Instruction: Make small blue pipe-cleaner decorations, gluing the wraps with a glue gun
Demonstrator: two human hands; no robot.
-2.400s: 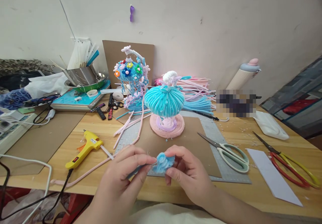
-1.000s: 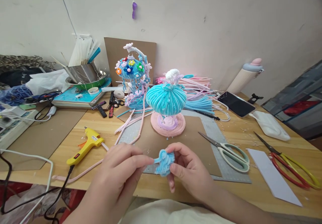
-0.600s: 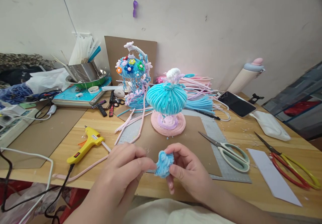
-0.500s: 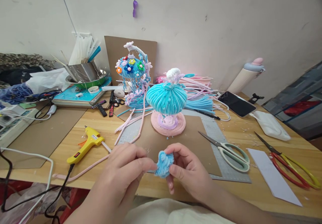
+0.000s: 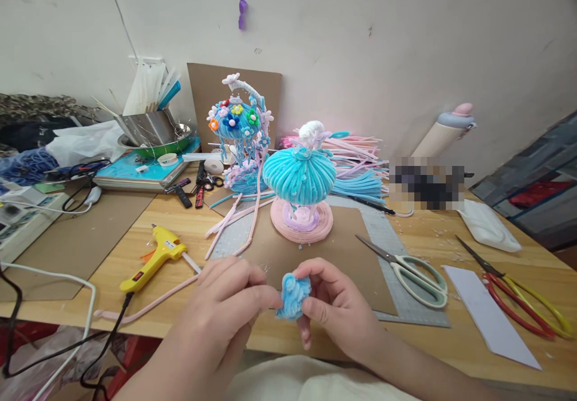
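Observation:
A small light-blue bundle of bent, fuzzy pipe cleaner [image 5: 295, 296] is held low over the table's front edge. My right hand [image 5: 336, 296] grips it from the right, thumb in front and fingers behind. From the left, my left hand [image 5: 234, 299] pinches its edge with thumb and index finger; the exact spot is partly hidden by the fingers. Just beyond the hands stands a turquoise pipe-cleaner dome [image 5: 299, 175] with a white fuzzy top, over a round pink coiled base [image 5: 276, 223].
At left lies a yellow glue gun [image 5: 155, 260]. Green-handled scissors [image 5: 417, 278] and red-and-yellow-handled scissors [image 5: 518, 302] lie at right, with white card [image 5: 489, 317] between. A flowered pipe-cleaner lamp [image 5: 234, 121] and loose pipe cleaners [image 5: 360, 184] stand behind. Brown cardboard [image 5: 356, 257] covers the cutting mat.
The blue bundle has tilted slightly between my fingers. Both hands keep nearly the same place. The patch around the phone at right is now pixelated.

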